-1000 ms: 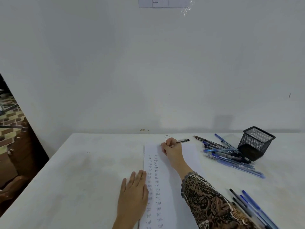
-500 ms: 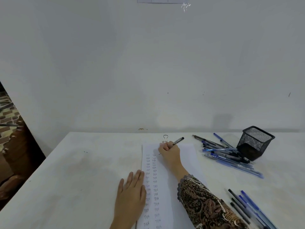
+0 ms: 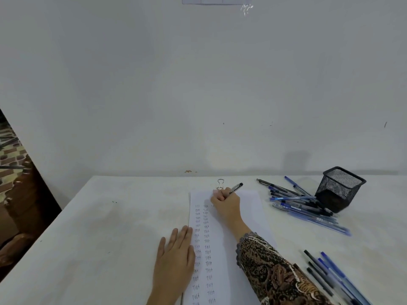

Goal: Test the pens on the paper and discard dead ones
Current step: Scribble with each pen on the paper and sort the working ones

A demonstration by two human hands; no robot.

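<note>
A white sheet of paper (image 3: pixel 248 216) lies lengthwise on the table, with two columns of small handwritten "Test" marks down its left side. My right hand (image 3: pixel 225 203) grips a black pen (image 3: pixel 236 187) near the top of the sheet, tip down on the paper, top end pointing up and right. My left hand (image 3: pixel 176 260) lies flat with straight fingers on the paper's left edge. A pile of blue and black pens (image 3: pixel 301 203) lies to the right. Several more pens (image 3: pixel 330 276) lie at the near right.
A black mesh pen cup (image 3: pixel 340 188) stands tilted at the far right, behind the pile. A metal binder clip (image 3: pixel 220 184) sits at the paper's top edge. The white table (image 3: pixel 99 227) meets a white wall at the back. Its left edge drops beside dark wooden furniture (image 3: pixel 19 205).
The pen in my right hand has swung from lying nearly level to pointing up and right, and the hand has shifted slightly toward me onto the top of the paper. My left hand stays put.
</note>
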